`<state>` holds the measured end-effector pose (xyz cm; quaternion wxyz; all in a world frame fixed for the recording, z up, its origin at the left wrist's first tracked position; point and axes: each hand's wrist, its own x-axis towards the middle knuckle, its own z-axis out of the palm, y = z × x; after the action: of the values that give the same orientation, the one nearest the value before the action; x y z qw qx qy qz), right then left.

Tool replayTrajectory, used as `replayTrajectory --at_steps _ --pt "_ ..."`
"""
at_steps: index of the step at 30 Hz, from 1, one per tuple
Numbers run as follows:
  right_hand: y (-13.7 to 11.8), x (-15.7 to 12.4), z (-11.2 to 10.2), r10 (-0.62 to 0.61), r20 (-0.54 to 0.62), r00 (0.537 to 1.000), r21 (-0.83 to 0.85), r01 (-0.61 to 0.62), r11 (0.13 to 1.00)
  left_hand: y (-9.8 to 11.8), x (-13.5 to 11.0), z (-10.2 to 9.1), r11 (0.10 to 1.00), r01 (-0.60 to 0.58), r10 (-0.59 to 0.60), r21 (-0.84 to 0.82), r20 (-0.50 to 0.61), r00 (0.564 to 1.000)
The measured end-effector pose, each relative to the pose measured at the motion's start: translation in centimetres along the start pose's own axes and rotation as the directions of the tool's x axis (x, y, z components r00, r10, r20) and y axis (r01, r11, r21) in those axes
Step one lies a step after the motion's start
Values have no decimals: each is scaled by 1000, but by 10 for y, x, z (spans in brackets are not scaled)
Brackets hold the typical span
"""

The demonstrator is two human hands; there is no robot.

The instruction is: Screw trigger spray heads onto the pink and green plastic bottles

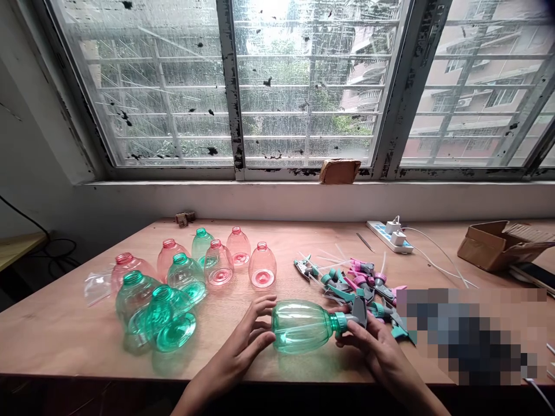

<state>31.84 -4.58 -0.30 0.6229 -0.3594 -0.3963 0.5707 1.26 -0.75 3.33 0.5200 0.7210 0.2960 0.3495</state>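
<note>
A clear green plastic bottle (pixel 301 326) lies on its side near the table's front edge. My left hand (pixel 247 341) curls around its base end. My right hand (pixel 373 341) grips the grey-and-teal spray trigger head (pixel 356 312) sitting at the bottle's neck. A pile of pink and teal spray trigger heads (pixel 355 283) with thin white tubes lies just behind my right hand. To the left stands a group of empty green bottles (pixel 160 306) and pink bottles (pixel 236 260).
The wooden table (pixel 65 323) runs under a barred window. A white power strip (pixel 390 234) with plugs and cables sits at the back right, beside a cardboard box (pixel 494 245). A clear plastic bag (pixel 97 286) lies at the left. A blurred patch covers the right front.
</note>
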Motion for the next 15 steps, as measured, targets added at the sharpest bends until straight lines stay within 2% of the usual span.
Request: replayTrajectory --at_steps 6,12,15 --pt "0 -2 0 5 -18 1000 8 -5 1000 -3 2 2 999 40 -40 6 -23 999" --pt "1 0 0 24 -30 999 15 -24 1000 5 -2 4 967 140 -135 213 -37 990" --pt "2 0 -1 27 -17 999 2 -27 1000 7 -4 3 962 150 -146 229 -36 989"
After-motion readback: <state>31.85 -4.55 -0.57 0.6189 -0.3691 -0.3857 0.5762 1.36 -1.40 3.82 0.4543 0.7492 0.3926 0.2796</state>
